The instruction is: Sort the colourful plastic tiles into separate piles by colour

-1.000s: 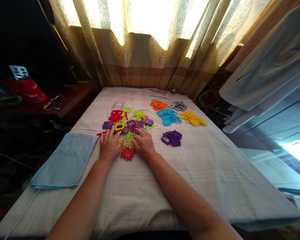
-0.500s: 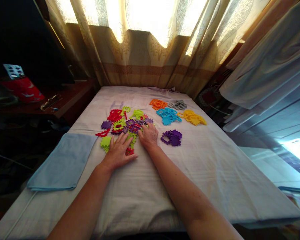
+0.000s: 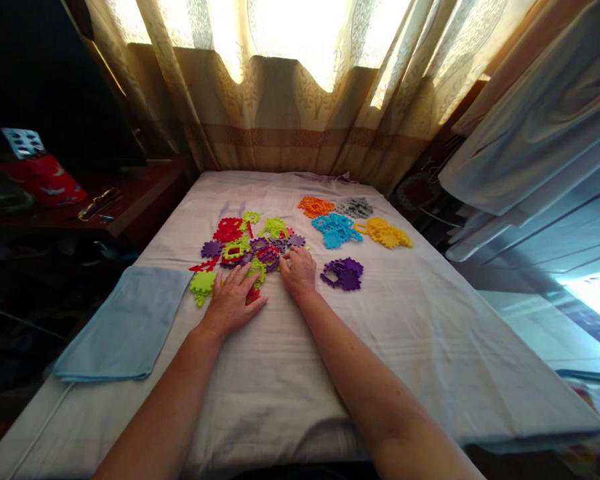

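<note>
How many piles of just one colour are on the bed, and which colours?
orange pile: 1
grey pile: 1
blue pile: 1
yellow pile: 1
purple pile: 1
Total: 5 piles. The heap by the hands is mixed, so not counted.

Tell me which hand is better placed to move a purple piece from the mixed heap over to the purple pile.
Probably the right hand. It rests at the right edge of the mixed heap, fingertips by purple pieces, with the purple pile just to its right. The left hand lies flat farther left, over a red piece.
</note>
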`<state>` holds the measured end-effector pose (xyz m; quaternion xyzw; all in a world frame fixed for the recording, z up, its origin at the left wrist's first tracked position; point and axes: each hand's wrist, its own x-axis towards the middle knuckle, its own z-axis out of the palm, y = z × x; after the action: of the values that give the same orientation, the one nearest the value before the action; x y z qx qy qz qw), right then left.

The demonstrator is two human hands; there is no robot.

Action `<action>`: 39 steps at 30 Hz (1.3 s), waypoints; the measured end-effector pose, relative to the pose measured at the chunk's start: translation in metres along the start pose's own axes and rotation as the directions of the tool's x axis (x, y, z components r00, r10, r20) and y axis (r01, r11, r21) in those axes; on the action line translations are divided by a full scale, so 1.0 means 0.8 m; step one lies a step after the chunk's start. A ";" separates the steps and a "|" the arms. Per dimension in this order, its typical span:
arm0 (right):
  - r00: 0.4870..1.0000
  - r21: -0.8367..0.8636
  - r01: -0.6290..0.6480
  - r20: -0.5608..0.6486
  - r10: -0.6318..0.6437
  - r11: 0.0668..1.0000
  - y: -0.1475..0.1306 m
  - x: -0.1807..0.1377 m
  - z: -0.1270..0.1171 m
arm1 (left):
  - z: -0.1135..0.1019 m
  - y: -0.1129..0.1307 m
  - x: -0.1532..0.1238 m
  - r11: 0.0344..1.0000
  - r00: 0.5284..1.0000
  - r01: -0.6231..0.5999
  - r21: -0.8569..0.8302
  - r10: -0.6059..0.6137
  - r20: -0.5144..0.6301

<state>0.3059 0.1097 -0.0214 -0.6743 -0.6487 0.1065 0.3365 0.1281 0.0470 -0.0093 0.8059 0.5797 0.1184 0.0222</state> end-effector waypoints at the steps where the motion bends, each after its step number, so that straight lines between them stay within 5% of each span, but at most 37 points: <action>1: 1.000 -0.007 0.000 0.004 0.000 1.000 -0.001 0.000 0.000 | 0.001 -0.001 0.000 1.000 1.000 -0.001 -0.003 0.001 -0.007; 24: 0.999 0.141 -0.003 -0.037 0.008 0.990 0.010 -0.004 -0.002 | 0.003 -0.003 0.000 0.999 0.998 0.018 -0.047 -0.020 -0.055; 33: 0.999 0.011 0.021 0.031 -0.022 1.000 -0.002 -0.020 -0.015 | 0.002 -0.002 0.001 0.999 0.999 0.025 -0.039 -0.027 -0.044; 39: 1.000 0.081 0.019 0.007 -0.019 0.997 0.000 -0.019 -0.014 | 0.003 -0.002 0.001 0.999 0.998 0.024 -0.041 -0.027 -0.052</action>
<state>0.3105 0.0917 -0.0178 -0.6535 -0.6516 0.1320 0.3617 0.1275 0.0486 -0.0118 0.7944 0.5878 0.1509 0.0246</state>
